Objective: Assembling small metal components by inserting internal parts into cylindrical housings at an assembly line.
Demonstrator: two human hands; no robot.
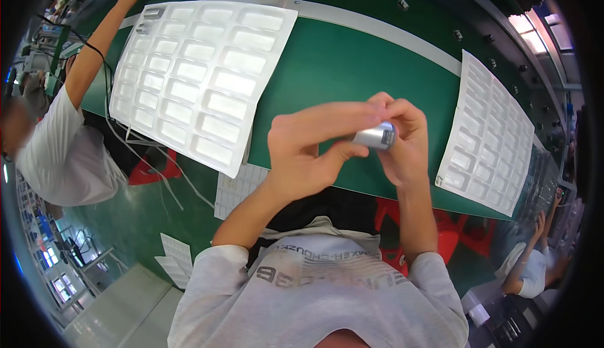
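Over the green tabletop (352, 58), a short silvery metal cylinder (375, 136) with a dark mark near its right end is held up between my two hands. My right hand (409, 140) curls around its right end, with the fingers bent over the top. My left hand (302, 143) reaches in from the left. Its fingers stretch across above the cylinder to meet the right fingertips, and its thumb presses near the cylinder's left end. The fingers hide part of the cylinder, so its exact kind cannot be told.
A large white moulded tray (257, 36) lies left, with silvery pieces (153, 13) in its far-left pockets. Another white tray (461, 106) lies right. Small parts (403, 4) sit along the dark green strip behind. A co-worker's arm (91, 58) reaches over at left. Red stools (440, 235) stand below.
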